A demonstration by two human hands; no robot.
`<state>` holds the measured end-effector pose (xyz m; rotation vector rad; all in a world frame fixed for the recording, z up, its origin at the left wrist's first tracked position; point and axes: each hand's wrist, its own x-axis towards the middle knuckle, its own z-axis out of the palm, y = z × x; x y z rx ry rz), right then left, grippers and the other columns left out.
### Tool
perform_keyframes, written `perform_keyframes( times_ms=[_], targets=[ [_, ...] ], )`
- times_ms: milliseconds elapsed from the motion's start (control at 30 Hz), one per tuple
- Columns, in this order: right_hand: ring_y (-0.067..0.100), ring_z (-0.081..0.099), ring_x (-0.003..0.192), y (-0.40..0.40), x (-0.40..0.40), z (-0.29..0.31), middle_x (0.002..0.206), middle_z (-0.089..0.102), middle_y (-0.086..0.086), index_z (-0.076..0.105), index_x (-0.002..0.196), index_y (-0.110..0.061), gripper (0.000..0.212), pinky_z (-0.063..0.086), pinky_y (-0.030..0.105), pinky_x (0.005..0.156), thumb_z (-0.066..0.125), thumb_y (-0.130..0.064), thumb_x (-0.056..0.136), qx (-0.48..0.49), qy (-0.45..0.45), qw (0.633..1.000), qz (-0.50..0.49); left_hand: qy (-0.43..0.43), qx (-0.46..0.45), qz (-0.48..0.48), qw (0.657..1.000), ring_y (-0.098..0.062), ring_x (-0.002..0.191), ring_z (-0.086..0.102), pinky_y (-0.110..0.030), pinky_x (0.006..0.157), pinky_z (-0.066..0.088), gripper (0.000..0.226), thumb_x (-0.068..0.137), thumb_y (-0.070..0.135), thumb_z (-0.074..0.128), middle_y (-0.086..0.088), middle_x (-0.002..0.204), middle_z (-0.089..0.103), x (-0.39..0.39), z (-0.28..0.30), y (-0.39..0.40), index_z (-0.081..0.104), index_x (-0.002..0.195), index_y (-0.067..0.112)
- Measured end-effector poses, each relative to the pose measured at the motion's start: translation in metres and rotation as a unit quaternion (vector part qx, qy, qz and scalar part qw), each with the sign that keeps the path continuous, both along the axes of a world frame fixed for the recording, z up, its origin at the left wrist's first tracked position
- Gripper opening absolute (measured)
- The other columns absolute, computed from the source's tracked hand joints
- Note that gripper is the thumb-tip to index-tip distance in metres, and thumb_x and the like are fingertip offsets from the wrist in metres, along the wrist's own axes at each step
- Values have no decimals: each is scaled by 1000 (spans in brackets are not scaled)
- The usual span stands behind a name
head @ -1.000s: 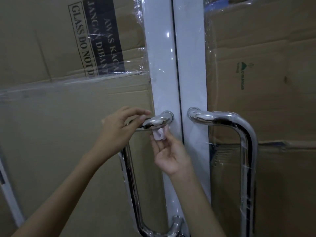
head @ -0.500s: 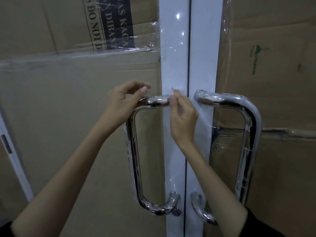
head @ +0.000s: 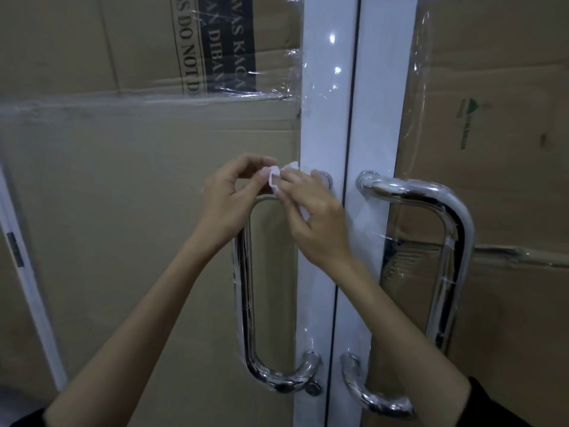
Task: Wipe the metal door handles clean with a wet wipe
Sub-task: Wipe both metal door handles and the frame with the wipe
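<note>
both hands now meet above the left handle's [head: 246, 303] top bend, where a second ago they were apart on its top bar. left hand [head: 229, 198] and right hand [head: 311, 211] each pinch the wipe [head: 275, 177], apparently refolding it. wiping is paused. handle's long axis runs vertical, ends toward the door's centre edge.

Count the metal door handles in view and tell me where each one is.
2. The left handle is on the left door, its top bar under both hands, which hold the wet wipe. The right handle is on the right door, untouched. None seems hidden.
</note>
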<state>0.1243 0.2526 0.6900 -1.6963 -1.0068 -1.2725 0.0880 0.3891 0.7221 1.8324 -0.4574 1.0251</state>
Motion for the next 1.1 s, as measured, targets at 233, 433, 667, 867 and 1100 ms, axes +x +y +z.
perform_keyframes(
  times_ms=[233, 433, 667, 867, 1100],
  targets=[
    [14, 58, 113, -10, -1, 11, 118, 67, 1, 64, 120, -13, 30, 8, 28, 116, 45, -19, 98, -30, 53, 994, -95, -20, -47, 11, 999, -17, 103, 62, -30, 93, 48, 19, 89, 23, 54, -2, 104, 67, -2, -6, 10, 66, 103, 20],
    [8, 55, 118, -31, 12, 4, 124, 64, 0, 62, 123, -13, 30, 23, 43, 117, 48, -19, 97, 40, 106, 994, -12, -5, -59, 3, 998, -10, 104, 59, -24, 93, 45, 19, 95, 16, 51, 6, 105, 66, -6, -9, 9, 65, 105, 24],
    [11, 62, 105, 1, 0, 17, 110, 70, -4, 70, 111, -17, 23, 18, 35, 115, 56, -21, 94, -71, 10, 997, -18, -16, -103, -16, 994, -6, 99, 59, -21, 87, 48, 18, 96, 13, 50, 2, 107, 66, -3, -4, -2, 64, 106, 19],
    [19, 56, 122, 4, 14, -28, 122, 64, 2, 71, 108, -8, 27, 34, 46, 111, 64, 4, 84, 120, -45, 992, -18, -27, -109, -17, 994, -4, 100, 59, -12, 82, 46, 19, 96, 12, 50, 5, 106, 66, -7, -10, 0, 63, 107, 21],
    [14, 61, 116, 15, 18, -24, 113, 70, 3, 73, 102, -11, 20, 30, 41, 113, 61, -1, 90, 18, -204, 973, -103, -21, -109, -13, 994, 5, 98, 60, -9, 84, 43, 20, 96, 8, 49, 8, 103, 66, -19, -12, 23, 63, 105, 19]
  ],
)
